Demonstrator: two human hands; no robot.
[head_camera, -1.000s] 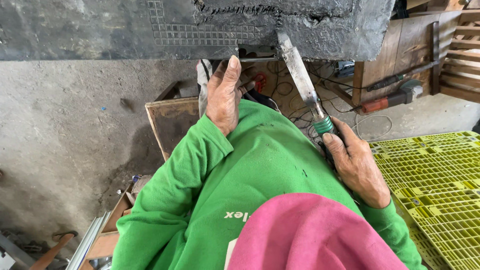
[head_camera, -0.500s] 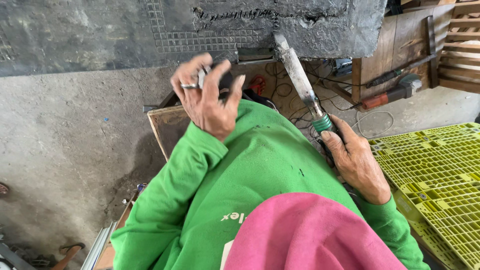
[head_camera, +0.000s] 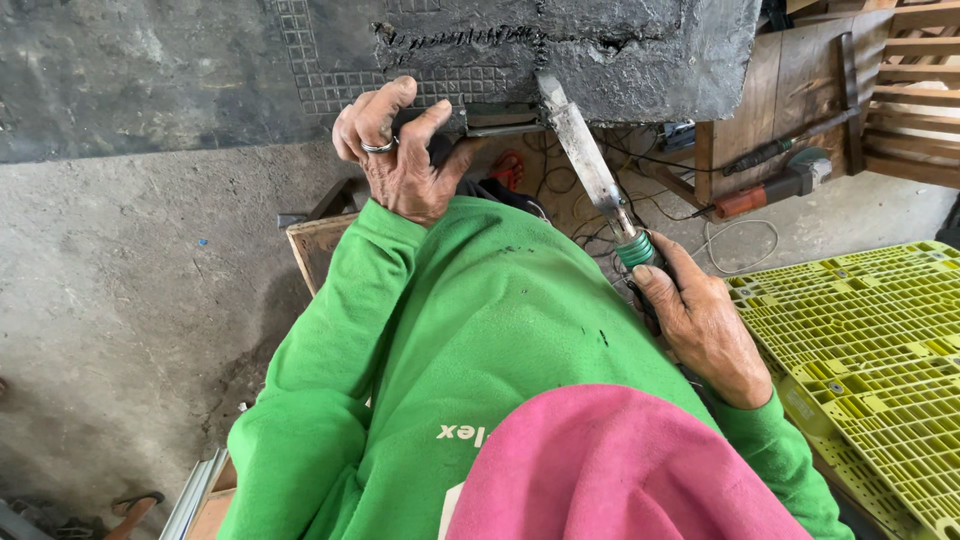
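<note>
- Head view: the left hand (head_camera: 400, 160), ring on one finger, is raised against the edge of a dark grid-patterned plastic slab (head_camera: 440, 50); its fingers are curled round a small dark piece (head_camera: 500, 117) at that edge, though how firmly cannot be told.
- The right hand (head_camera: 705, 325) is closed round the green-banded handle of a flat-bladed heating iron (head_camera: 590, 165), whose tip is set against the slab's underside.
- A green sleeve (head_camera: 330, 330) and pink cloth (head_camera: 620, 470) are seen below.
- A yellow plastic pallet (head_camera: 880, 350) lies at right, a power tool (head_camera: 780, 185) on the concrete floor (head_camera: 130, 280) behind.
</note>
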